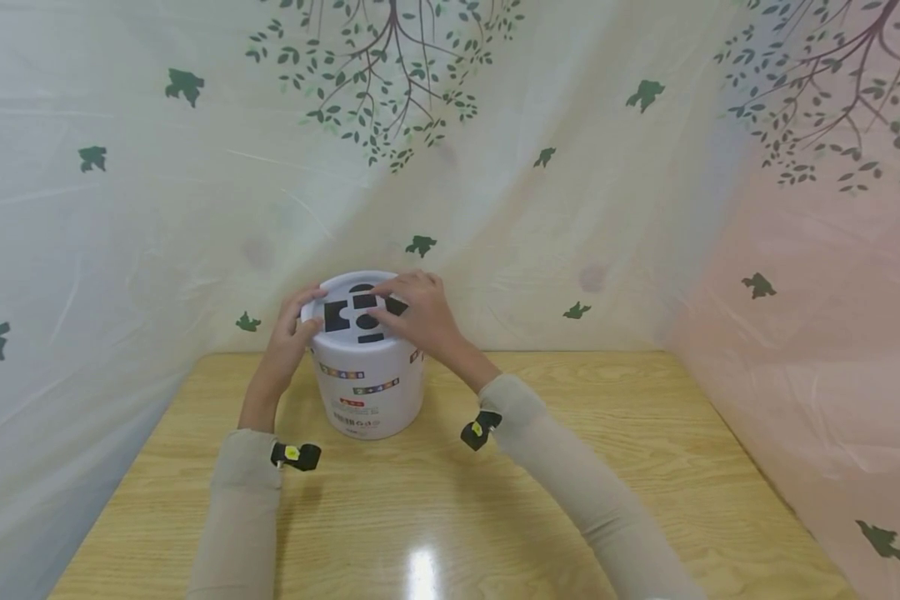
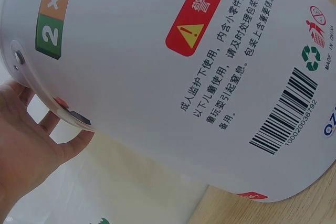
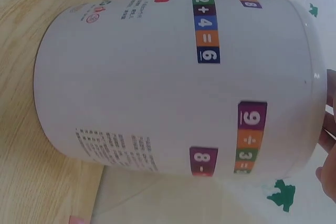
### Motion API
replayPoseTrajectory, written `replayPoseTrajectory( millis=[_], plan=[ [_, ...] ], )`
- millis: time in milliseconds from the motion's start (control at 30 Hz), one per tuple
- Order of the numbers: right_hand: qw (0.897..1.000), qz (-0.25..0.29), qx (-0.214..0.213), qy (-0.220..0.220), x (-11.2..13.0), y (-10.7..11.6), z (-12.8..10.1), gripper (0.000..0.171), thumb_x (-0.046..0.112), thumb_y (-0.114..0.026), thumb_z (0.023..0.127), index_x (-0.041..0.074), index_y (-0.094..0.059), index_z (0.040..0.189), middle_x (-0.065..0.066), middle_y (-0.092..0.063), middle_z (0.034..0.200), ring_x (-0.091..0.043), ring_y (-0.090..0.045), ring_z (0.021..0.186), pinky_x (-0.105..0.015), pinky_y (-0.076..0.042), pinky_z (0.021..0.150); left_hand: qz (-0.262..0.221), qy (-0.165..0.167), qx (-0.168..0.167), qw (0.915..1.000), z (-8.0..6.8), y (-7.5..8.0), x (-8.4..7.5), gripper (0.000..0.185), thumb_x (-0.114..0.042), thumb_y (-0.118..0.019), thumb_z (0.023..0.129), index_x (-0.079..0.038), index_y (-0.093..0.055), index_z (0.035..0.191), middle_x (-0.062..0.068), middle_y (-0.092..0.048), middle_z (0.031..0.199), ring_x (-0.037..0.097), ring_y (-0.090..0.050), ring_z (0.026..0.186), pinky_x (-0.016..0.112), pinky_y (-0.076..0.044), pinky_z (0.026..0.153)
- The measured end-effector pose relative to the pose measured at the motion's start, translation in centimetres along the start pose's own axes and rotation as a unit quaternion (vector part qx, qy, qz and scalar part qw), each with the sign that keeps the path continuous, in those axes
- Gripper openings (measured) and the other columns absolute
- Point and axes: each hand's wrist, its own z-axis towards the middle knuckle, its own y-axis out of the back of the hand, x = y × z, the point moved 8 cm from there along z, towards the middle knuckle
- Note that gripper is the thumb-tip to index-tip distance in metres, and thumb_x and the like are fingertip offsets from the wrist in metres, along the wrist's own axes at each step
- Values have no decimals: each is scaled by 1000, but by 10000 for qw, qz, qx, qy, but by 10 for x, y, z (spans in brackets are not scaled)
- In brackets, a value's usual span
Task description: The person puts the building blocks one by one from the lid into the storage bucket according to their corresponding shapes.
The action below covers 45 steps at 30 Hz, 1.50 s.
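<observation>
A white cylindrical bucket [image 1: 371,387] stands upright near the table's back edge, printed with coloured sums, a red warning label and a barcode. Its white lid [image 1: 311,313] has several dark cut-out shapes. My left hand [image 1: 285,337] grips the lid's left rim, thumb on the near side and fingers farther back. In the left wrist view, those fingers curl by the clear handle strip [image 2: 50,98]. My right hand [image 1: 423,315] lies over the lid's right part, with bent fingers and thumb touching the top beside the cut-outs. Its fingertips are partly hidden in the right wrist view.
The wooden table [image 1: 607,467] extends in front and to the right of the bucket. Behind it hangs a pale curtain [image 1: 495,208] with leaf and branch prints. A black wrist camera [image 1: 296,455] is strapped to the left sleeve, another camera [image 1: 480,429] to the right.
</observation>
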Motion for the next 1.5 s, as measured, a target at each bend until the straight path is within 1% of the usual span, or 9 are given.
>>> replayPoseTrajectory(
  millis=[133, 400, 600, 667, 933, 1033, 1200, 1300, 1500],
  plan=[
    [9998, -122, -152, -70, -12, 8, -3, 29, 29, -79, 88, 14, -75, 113, -2, -77, 112, -21, -62, 113, -47, -41, 110, -9, 36, -19, 10000, 0, 0, 0, 53, -19, -46, 103, -11, -39, 155, 5, -17, 171, 33, -9, 158, 66, -11, 126],
    [9976, 456, -446, -271, -44, 27, -18, 30, 21, -80, 87, 6, -75, 113, -8, -77, 112, -25, -63, 112, -51, -38, 110, -137, -17, -28, 9999, 1, 0, 2, 53, -14, -43, 103, -7, -37, 155, 11, -17, 169, 36, -11, 156, 67, -11, 125],
    [9959, 443, -682, -403, -75, 28, -38, 26, 19, -78, 90, 5, -75, 111, -10, -77, 107, -27, -64, 106, -53, -38, 111, -100, -14, -19, 9999, 1, 0, 4, 53, -15, -43, 103, -8, -37, 155, 11, -15, 169, 36, -10, 157, 68, -11, 125],
    [9965, 332, -562, -528, -86, 24, -46, 25, 20, -77, 91, 6, -75, 110, -11, -77, 107, -28, -64, 106, -54, -39, 109, -99, -19, -21, 9999, 1, 0, 5, 53, -16, -44, 103, -9, -37, 155, 10, -16, 169, 35, -10, 157, 67, -12, 125],
    [9930, -86, 417, -1100, -127, -4, -82, 27, 25, -74, 93, 8, -73, 114, -10, -76, 109, -29, -62, 106, -55, -39, 105, -56, 4, -6, 10000, -1, 0, 1, 53, -18, -44, 103, -11, -38, 156, 9, -17, 169, 34, -10, 157, 67, -11, 125],
    [9905, -203, 769, -1124, -136, -13, -94, 30, 25, -76, 91, 8, -73, 116, -10, -75, 111, -29, -61, 108, -56, -39, 104, -37, 4, 1, 10000, -1, 0, 0, 53, -18, -44, 103, -11, -37, 156, 8, -17, 169, 33, -10, 157, 67, -11, 125],
    [9832, -497, 1375, -1092, -146, -30, -109, 39, 34, -74, 92, 9, -71, 121, -10, -74, 119, -30, -60, 113, -57, -40, 106, -24, -41, -5, 10000, -2, 0, -2, 53, -20, -45, 104, -12, -38, 156, 8, -17, 169, 34, -11, 157, 68, -14, 125],
    [9809, -566, 1544, -1037, -149, -38, -115, 38, 33, -72, 94, 6, -72, 120, -13, -73, 123, -33, -61, 115, -57, -41, 104, -4, -47, -16, 10000, -2, 0, -3, 53, -20, -45, 103, -11, -37, 156, 9, -17, 169, 35, -11, 157, 69, -14, 124],
    [9786, -725, 1658, -981, -156, -49, -124, 34, 30, -69, 97, 5, -72, 119, -16, -72, 124, -37, -62, 117, -61, -43, 103, -38, -7, -6, 10000, -2, 0, -2, 53, -20, -45, 103, -11, -39, 155, 7, -17, 170, 34, -11, 157, 67, -13, 125]
  ],
)
